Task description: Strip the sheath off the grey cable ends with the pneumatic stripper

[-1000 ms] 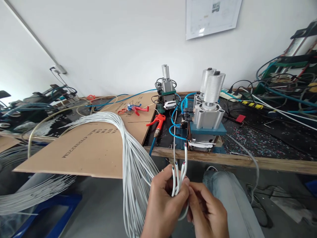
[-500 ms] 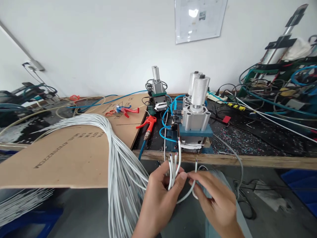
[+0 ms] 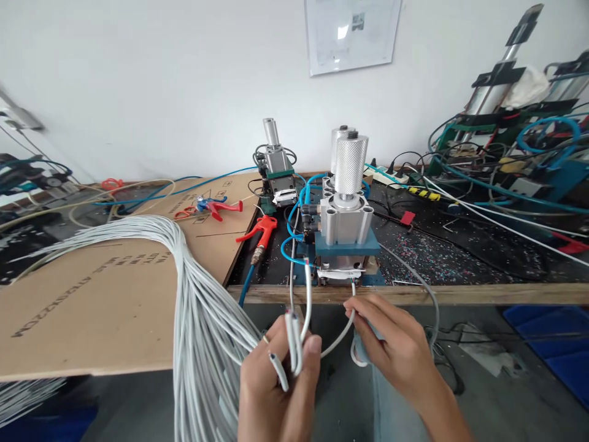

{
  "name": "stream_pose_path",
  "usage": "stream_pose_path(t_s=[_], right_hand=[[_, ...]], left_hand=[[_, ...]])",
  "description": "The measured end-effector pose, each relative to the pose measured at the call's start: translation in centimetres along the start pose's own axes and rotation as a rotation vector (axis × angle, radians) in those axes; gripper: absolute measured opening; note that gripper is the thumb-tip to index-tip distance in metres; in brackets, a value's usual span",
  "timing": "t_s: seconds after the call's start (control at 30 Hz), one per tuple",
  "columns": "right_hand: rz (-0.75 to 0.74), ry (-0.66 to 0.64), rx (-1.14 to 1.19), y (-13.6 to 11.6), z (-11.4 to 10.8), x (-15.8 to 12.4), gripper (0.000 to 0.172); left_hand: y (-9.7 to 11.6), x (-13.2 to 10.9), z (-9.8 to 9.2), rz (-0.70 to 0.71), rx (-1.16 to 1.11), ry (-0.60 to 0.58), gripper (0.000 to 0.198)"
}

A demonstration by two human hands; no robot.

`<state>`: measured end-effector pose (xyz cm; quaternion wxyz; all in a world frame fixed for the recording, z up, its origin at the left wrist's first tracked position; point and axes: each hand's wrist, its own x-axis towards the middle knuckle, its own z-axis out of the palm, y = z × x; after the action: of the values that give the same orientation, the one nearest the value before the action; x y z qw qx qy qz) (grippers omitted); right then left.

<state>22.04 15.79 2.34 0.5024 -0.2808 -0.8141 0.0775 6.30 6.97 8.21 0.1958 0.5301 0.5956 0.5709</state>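
Head view: left of the left fingers, flat brown cardboard [image 3: 105, 325] lies under a smooth, ropy bundle of pale grey cables [image 3: 202, 331], most apparently unhandled. Just beyond the right fingertips stands a blocky pneumatic cylinder unit [image 3: 347, 224] (knurled metal knob on top), one cable's end already at its front. The right hand [image 3: 396, 341] pinches that thin curved cable [image 3: 338, 341]; the left hand [image 3: 262, 393] clamps several cable ends [image 3: 291, 344], not yet there.

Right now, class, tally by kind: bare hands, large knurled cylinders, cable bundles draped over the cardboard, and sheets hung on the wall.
Bare hands: 2
Large knurled cylinders: 2
Draped cable bundle: 1
Wall sheet: 1
Total: 6
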Motion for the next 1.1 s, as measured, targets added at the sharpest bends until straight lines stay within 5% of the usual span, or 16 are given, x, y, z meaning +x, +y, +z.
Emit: stream_pose_path(t_s=[0.2,0.33,1.1], right_hand=[[0.024,0.019,0.079,0.2,0.0,0.6,0.018],[0.059,0.031,0.093,0.4,0.3,0.9,0.018],[0.096,0.054,0.084,1.2,0.9,1.2,0.017]], left_hand=[[-0.7,-0.2,0.3,-0.050,-0.286,0.159,0.044],[-1.6,-0.1,0.0,0.027,-0.453,0.123,0.044],[-1.9,-0.1,-0.3,0.086,-0.459,0.029,0.040]])
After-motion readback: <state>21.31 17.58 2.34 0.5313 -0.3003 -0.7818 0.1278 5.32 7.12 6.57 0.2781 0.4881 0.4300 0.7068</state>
